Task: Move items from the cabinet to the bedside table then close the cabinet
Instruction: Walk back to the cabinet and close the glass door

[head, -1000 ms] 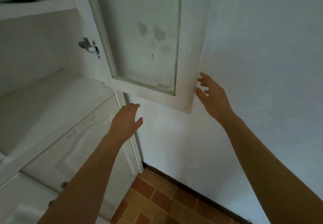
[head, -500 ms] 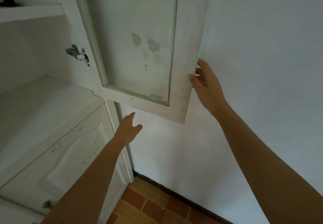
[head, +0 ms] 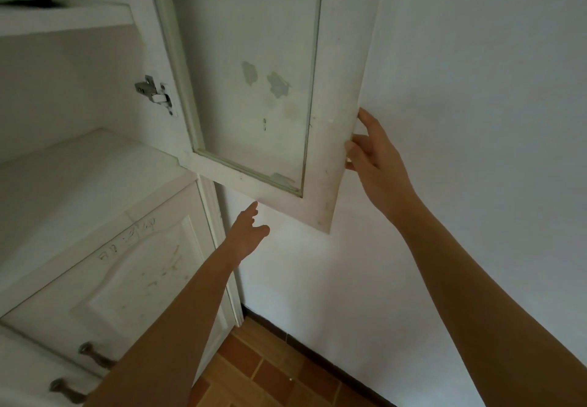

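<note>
Both arms are extended forward and upward, bare to the elbow. The right hand (head: 376,157) is raised higher, wrist roughly in line with the forearm, back of the hand toward the camera; its thumb and fingertips (head: 351,146) are pinched on a panel edge, the remaining fingers hidden behind it. The left hand (head: 246,235) is held lower and further left, palm turned inward, fingers loosely straightened and pointed up, thumb splayed out to the right. Nothing is held by the left hand; contact at its fingertips cannot be confirmed. The 2 hands are kept well apart.
</note>
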